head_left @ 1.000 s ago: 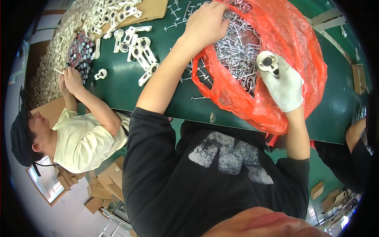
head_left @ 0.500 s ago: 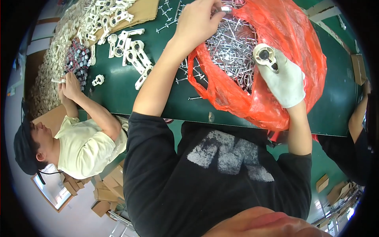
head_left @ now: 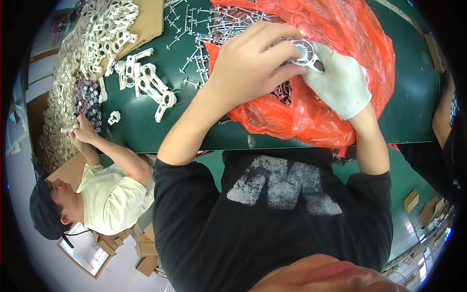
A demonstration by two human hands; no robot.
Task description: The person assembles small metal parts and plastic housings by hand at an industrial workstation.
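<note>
My gloved right hand (head_left: 340, 82) grips a white plastic part with a round ringed end (head_left: 304, 52), held above the red plastic bag (head_left: 362, 44). My bare left hand (head_left: 258, 63) has its fingers closed at the left edge of that ring. What sits between its fingertips is hidden. Shiny metal pins with crosspieces (head_left: 226, 29) lie in and beside the bag's mouth, partly covered by my left hand.
Several white plastic parts (head_left: 146, 80) lie on the green table (head_left: 146, 129), with a large heap (head_left: 68, 73) at the far left. Small dark pieces (head_left: 87, 100) are piled near a co-worker in a pale shirt (head_left: 116, 194). Another person's arm (head_left: 441, 114) shows at the right.
My left hand has come from the bag's far side, where it pinched a small shiny metal piece, down to the white part. My right hand has turned the part and moved slightly left.
</note>
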